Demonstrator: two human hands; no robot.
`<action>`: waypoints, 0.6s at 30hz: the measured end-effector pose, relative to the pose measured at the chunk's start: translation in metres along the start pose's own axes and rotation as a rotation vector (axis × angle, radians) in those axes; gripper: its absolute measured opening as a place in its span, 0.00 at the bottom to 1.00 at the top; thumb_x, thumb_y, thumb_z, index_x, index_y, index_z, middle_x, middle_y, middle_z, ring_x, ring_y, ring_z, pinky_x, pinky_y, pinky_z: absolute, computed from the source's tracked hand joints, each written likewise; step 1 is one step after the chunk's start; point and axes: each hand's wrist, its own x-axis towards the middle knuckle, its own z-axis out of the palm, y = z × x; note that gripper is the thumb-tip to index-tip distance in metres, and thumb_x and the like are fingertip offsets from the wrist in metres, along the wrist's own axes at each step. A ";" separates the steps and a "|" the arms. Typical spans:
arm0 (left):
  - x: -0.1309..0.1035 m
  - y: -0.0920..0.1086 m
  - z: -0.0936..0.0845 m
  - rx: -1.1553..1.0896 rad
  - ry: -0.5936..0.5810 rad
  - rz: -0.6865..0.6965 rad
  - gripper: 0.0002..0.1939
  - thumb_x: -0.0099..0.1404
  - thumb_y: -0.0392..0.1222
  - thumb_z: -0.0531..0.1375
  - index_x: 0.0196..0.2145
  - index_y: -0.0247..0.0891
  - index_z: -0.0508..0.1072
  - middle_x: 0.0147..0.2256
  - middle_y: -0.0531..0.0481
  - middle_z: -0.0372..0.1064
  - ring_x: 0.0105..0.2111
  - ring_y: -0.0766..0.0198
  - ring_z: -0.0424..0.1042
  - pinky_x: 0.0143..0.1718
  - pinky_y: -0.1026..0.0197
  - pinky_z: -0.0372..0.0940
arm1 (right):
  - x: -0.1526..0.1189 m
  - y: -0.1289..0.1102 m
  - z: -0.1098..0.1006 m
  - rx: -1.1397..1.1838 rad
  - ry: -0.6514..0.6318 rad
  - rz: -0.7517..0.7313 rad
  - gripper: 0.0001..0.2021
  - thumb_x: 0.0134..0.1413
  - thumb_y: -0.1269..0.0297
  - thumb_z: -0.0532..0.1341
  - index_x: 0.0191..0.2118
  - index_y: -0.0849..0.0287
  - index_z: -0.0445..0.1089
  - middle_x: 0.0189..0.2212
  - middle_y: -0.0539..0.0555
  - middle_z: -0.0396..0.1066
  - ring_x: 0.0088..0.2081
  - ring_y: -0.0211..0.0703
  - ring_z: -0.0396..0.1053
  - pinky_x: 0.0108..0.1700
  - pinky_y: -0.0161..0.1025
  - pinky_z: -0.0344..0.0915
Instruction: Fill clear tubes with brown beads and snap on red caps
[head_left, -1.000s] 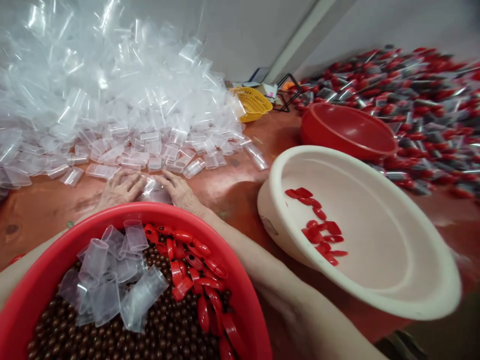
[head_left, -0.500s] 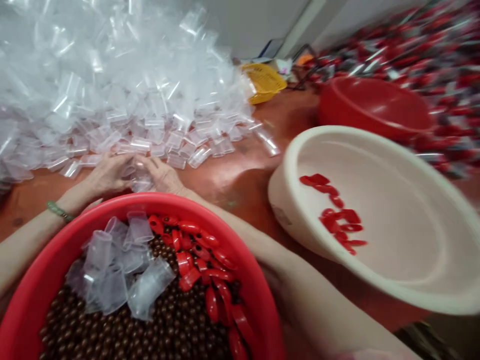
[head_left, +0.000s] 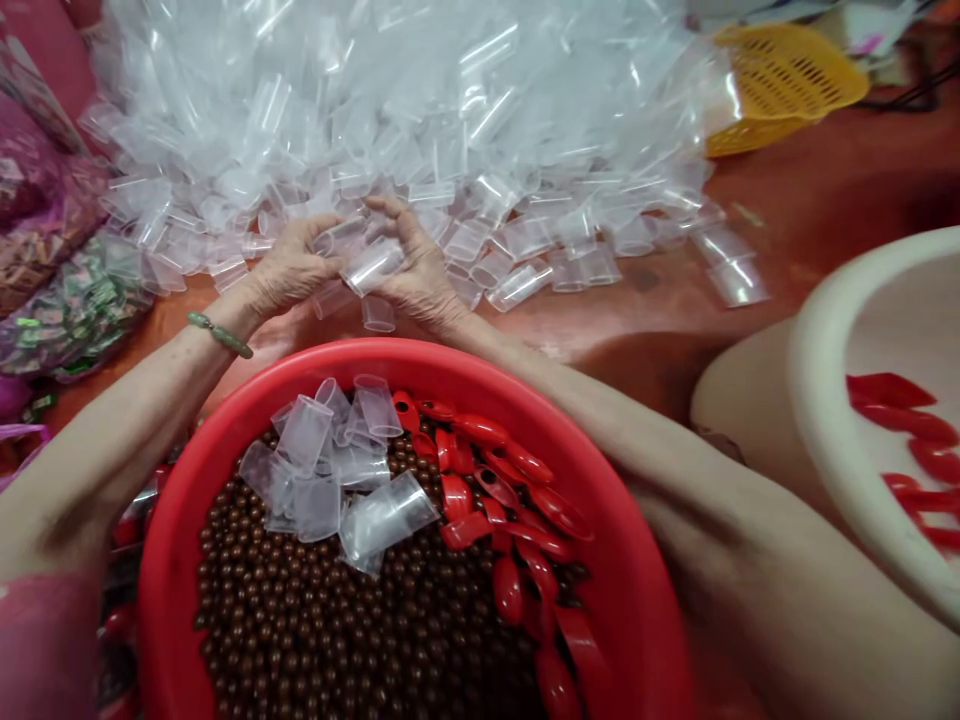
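Observation:
Just beyond the red basin [head_left: 405, 352], my left hand [head_left: 295, 265] and my right hand [head_left: 421, 272] are cupped round several clear plastic tubes [head_left: 373, 266]. The fingers of both hands curl about these tubes, at the near edge of a big pile of the same tubes [head_left: 465, 120]. Inside the basin lie dark brown round balls [head_left: 315, 610], a small heap of clear tubes [head_left: 306, 435] at the far left, and shiny red plastic caps [head_left: 480, 430] along the right side. A green bead bracelet [head_left: 220, 335] is on my left wrist.
A cream tub [head_left: 814, 330] holding red pieces [head_left: 889, 390] stands at the right. At the back right sits a yellow basket [head_left: 795, 75] on the red-brown tabletop [head_left: 652, 310]. Plastic bags of wrapped items [head_left: 82, 290] rest at the left.
The view has swung left, so the bags at the left now show and the far red tub is out of frame. The hands have lifted slightly, with tubes gathered between them.

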 end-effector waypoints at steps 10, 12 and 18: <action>-0.104 0.123 0.009 0.082 -0.084 0.077 0.05 0.62 0.33 0.62 0.38 0.35 0.73 0.35 0.53 0.71 0.36 0.65 0.71 0.40 0.61 0.66 | -0.081 -0.126 -0.039 0.184 0.035 -0.189 0.32 0.53 0.59 0.66 0.61 0.49 0.53 0.48 0.52 0.67 0.42 0.42 0.70 0.43 0.43 0.71; -0.130 0.116 0.019 0.157 -0.058 0.000 0.05 0.63 0.37 0.61 0.38 0.36 0.72 0.36 0.51 0.72 0.38 0.61 0.72 0.41 0.57 0.68 | -0.107 -0.129 -0.030 0.198 -0.031 -0.141 0.31 0.53 0.59 0.65 0.60 0.49 0.54 0.49 0.53 0.66 0.43 0.44 0.71 0.42 0.45 0.72; -0.166 0.080 0.037 0.539 -0.082 0.054 0.14 0.66 0.42 0.59 0.48 0.33 0.69 0.47 0.41 0.72 0.48 0.53 0.70 0.51 0.46 0.65 | -0.136 -0.112 -0.007 -0.015 -0.113 -0.093 0.30 0.53 0.61 0.63 0.60 0.57 0.55 0.54 0.61 0.65 0.55 0.54 0.66 0.55 0.54 0.66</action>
